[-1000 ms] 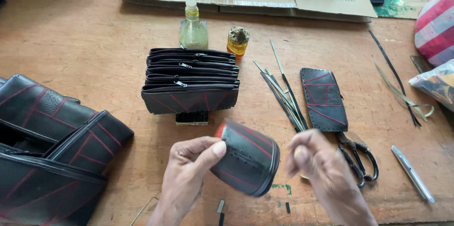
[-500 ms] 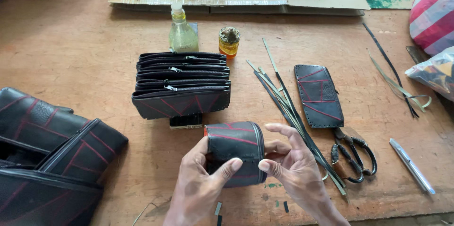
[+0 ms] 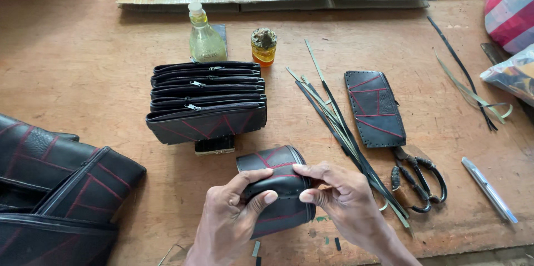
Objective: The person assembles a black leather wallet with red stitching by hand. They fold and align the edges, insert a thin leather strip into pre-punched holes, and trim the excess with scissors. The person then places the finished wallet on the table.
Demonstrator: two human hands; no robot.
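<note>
Both hands grip a small black pouch with red stitching (image 3: 278,166) just above the wooden board's near edge. My left hand (image 3: 231,216) clasps its left side, thumb over the top. My right hand (image 3: 345,205) pinches the top right edge with thumb and fingers. The pouch is bent into a curve between them. Behind it stands a row of several finished black zip pouches (image 3: 207,99).
Black strips (image 3: 339,127), a flat stitched black piece (image 3: 375,107), scissors (image 3: 414,174) and a silver pen (image 3: 489,189) lie to the right. A small bottle (image 3: 204,35) and a jar (image 3: 263,46) stand behind. Larger black bags (image 3: 55,188) fill the left.
The pouch was held open and apart in front of me; both hands have closed in on it and folded it flatter, lower toward the board.
</note>
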